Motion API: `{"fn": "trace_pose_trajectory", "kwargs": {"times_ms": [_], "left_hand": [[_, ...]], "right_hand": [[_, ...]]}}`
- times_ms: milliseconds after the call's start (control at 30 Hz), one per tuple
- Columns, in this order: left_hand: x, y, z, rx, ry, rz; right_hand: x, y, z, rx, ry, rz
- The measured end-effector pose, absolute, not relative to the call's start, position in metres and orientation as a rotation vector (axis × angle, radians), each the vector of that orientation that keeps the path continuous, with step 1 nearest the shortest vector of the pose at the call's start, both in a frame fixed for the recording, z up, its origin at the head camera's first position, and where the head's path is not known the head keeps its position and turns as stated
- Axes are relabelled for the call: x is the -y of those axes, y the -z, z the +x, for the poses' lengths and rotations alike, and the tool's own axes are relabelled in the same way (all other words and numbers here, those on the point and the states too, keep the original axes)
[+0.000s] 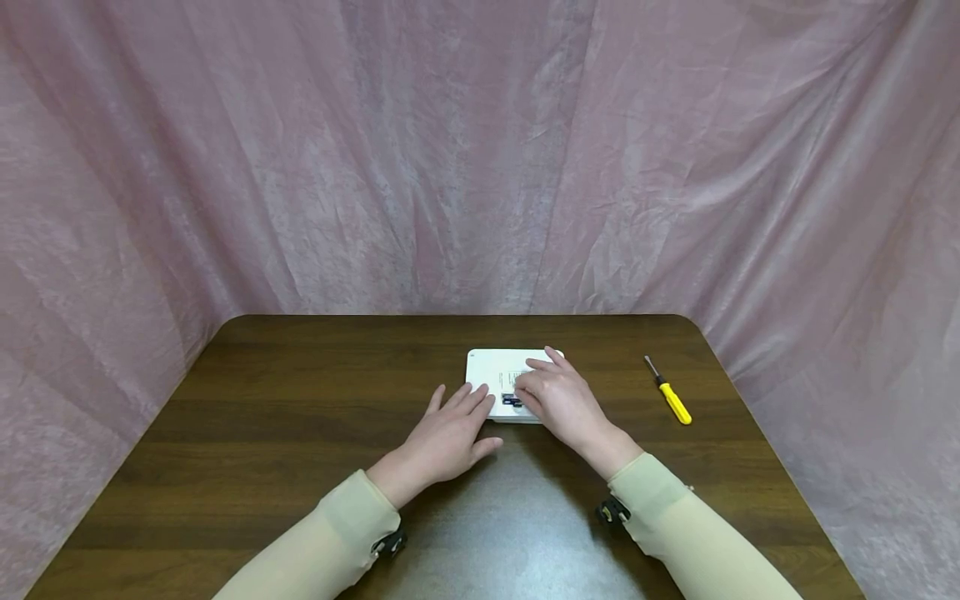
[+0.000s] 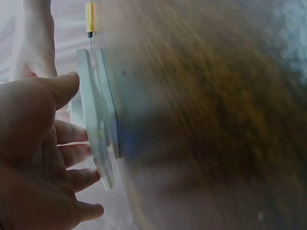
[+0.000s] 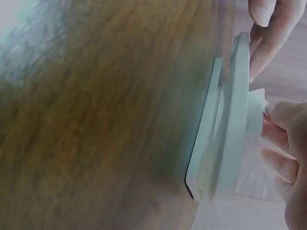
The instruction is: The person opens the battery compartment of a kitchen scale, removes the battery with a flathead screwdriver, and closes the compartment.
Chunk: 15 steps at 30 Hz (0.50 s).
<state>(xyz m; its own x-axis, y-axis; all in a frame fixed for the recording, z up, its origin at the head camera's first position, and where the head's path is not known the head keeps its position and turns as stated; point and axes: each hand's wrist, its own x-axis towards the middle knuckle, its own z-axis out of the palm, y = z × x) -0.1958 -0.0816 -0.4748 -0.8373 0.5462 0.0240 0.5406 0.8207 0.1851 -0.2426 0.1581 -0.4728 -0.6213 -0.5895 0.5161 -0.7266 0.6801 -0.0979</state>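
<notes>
A white, flat, rounded-corner device lies on the table with its battery compartment facing up. Dark batteries show in that compartment, partly covered by the right hand. My left hand rests its extended fingertips on the device's left side, thumb spread apart. Over the device's right part is my right hand. In the right wrist view its thumb and forefinger pinch a small white battery cover, which stands up from the device's surface. From the side, the device shows two layers with a gap between them.
A yellow-handled screwdriver lies to the right of the device, tip pointing away. The brown wooden table has rounded far corners. Pink curtains hang behind it and at both sides.
</notes>
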Motion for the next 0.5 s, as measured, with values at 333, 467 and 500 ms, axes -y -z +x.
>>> {"fn": "trace_pose_trajectory", "kwargs": {"times_ms": [333,467,500], "left_hand": [[0.082,0.476,-0.196,-2.97,-0.272,0.884],[0.082,0.476,-0.196,-2.971,-0.269,0.887],[0.082,0.476,-0.196,-2.971,-0.269,0.887]], "right_hand": [[-0.162,0.466,-0.243,2.5,-0.419,0.912],[-0.169,0.463,-0.243,2.497,-0.417,0.895],[-0.171,0.463,-0.243,2.494,-0.41,0.891]]}}
